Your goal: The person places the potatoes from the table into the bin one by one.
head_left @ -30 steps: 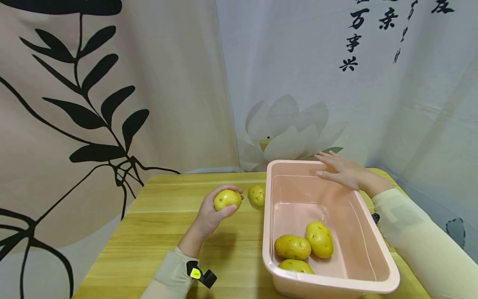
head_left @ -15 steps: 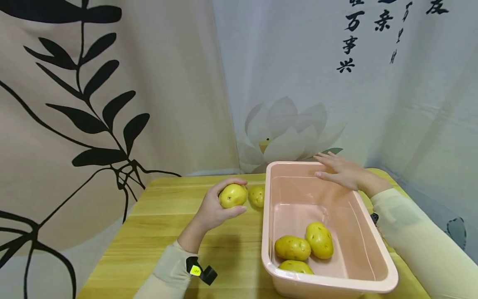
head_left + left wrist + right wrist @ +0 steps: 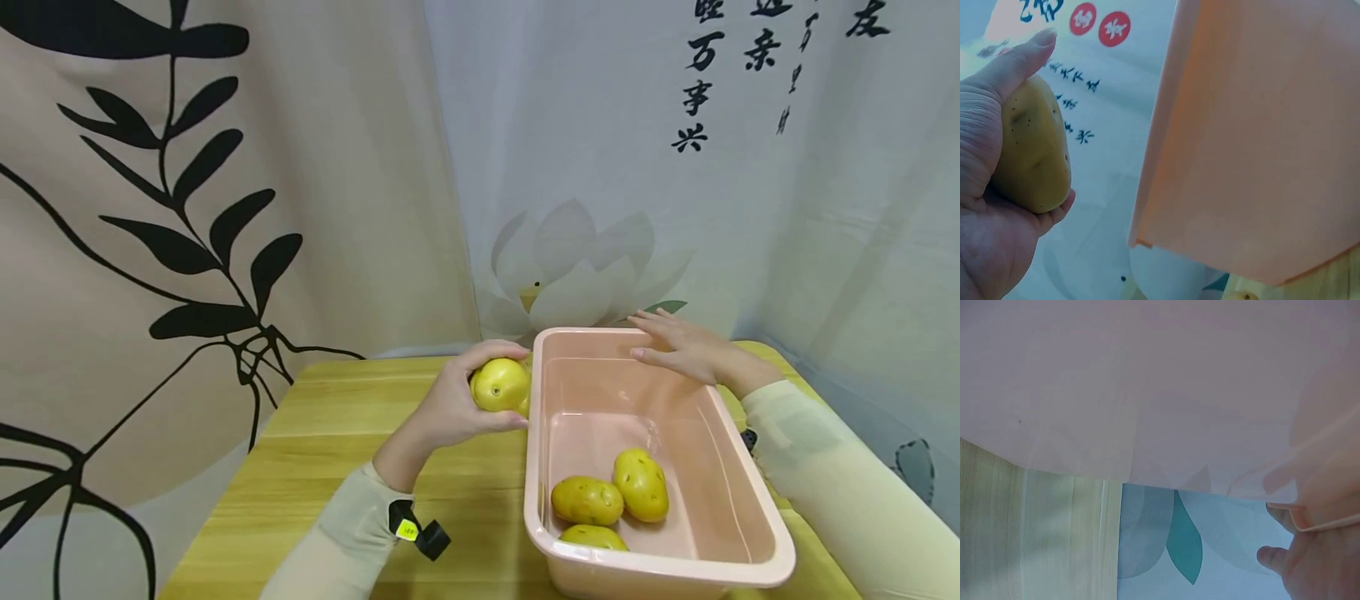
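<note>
My left hand (image 3: pixel 457 404) grips a yellow potato (image 3: pixel 501 384), fingers over its top and thumb below, beside the left rim of a pink plastic basin (image 3: pixel 660 567). The left wrist view shows this potato (image 3: pixel 1034 147) in the palm, apart from the basin wall (image 3: pixel 1254 137). Behind the hand, another potato (image 3: pixel 524 407) on the table is mostly hidden. Inside the basin lie three potatoes, one upright-looking potato (image 3: pixel 641 485) touching or close to a potato (image 3: pixel 587 500) lying sideways, and a third potato (image 3: pixel 593 537) partly hidden by the front wall. My right hand (image 3: pixel 693 350) rests with straight fingers on the basin's far right rim.
The basin stands on a wooden table (image 3: pixel 337 467), whose back edge meets a hanging printed cloth (image 3: pixel 375 208). A black wrist device (image 3: pixel 420 530) sits on the left sleeve. The basin's raised walls stand between the left hand and the potatoes inside.
My left hand has moved right and slightly up with the potato, up to the basin's left rim, and now covers most of the potato on the table. The right hand stays on the rim.
</note>
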`<action>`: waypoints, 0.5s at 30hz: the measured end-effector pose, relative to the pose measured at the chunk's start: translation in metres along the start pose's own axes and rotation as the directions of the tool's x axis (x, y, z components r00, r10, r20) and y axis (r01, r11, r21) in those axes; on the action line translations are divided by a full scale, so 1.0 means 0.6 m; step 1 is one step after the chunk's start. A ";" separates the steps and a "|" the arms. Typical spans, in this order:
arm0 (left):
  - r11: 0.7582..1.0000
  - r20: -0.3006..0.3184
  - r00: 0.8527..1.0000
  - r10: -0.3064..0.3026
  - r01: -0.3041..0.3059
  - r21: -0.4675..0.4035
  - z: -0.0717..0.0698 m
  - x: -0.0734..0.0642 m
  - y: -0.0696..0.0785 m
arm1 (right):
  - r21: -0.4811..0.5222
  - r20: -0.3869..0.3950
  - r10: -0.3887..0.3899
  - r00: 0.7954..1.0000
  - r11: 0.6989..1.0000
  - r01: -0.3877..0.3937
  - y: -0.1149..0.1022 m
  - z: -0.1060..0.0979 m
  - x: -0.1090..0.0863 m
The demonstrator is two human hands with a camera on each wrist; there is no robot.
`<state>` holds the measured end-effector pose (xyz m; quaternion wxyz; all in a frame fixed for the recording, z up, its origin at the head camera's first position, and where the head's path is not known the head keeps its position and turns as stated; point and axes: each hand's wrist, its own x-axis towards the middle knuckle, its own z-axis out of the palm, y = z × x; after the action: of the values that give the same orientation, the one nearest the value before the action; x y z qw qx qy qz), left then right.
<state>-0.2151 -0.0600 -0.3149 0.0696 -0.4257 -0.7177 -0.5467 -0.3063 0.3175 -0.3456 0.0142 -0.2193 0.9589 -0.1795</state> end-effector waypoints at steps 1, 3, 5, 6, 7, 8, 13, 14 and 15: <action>1.000 0.007 1.000 0.008 -0.008 -0.004 0.003 0.004 0.007 | 0.001 0.001 -0.002 1.000 1.000 0.002 0.000 0.000 0.000; 1.000 0.020 1.000 0.022 -0.022 -0.009 0.008 0.010 0.021 | 0.004 0.001 -0.003 1.000 1.000 0.003 -0.002 0.000 -0.001; 0.999 0.035 0.999 0.035 -0.035 -0.012 0.013 0.016 0.029 | 0.008 -0.002 -0.009 1.000 1.000 0.009 -0.003 -0.001 -0.002; 0.999 0.041 0.998 0.040 -0.040 -0.012 0.016 0.019 0.032 | 0.007 -0.001 -0.009 1.000 1.000 0.009 -0.003 -0.001 -0.002; 0.999 0.048 0.998 0.048 -0.048 -0.008 0.018 0.021 0.034 | 0.007 0.001 -0.010 1.000 1.000 0.010 -0.003 -0.002 -0.003; 0.998 0.056 0.997 0.056 -0.056 -0.005 0.021 0.024 0.036 | 0.009 0.002 -0.009 1.000 1.000 0.009 -0.003 -0.002 -0.003; 0.998 0.091 0.994 0.065 -0.066 0.005 0.031 0.034 0.040 | 0.011 0.001 -0.005 1.000 1.000 0.005 -0.004 -0.002 -0.003; 0.998 0.098 0.993 0.063 -0.064 0.011 0.033 0.036 0.040 | 0.010 0.001 -0.005 1.000 1.000 0.005 -0.003 -0.002 -0.003; 0.998 0.106 0.993 0.058 -0.060 0.017 0.034 0.038 0.041 | 0.011 0.000 -0.005 1.000 1.000 0.005 -0.003 -0.002 -0.003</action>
<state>-0.2047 -0.0298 -0.2922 0.0518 -0.4742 -0.7129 -0.5140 -0.3039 0.3171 -0.3437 0.0151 -0.2217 0.9573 -0.1849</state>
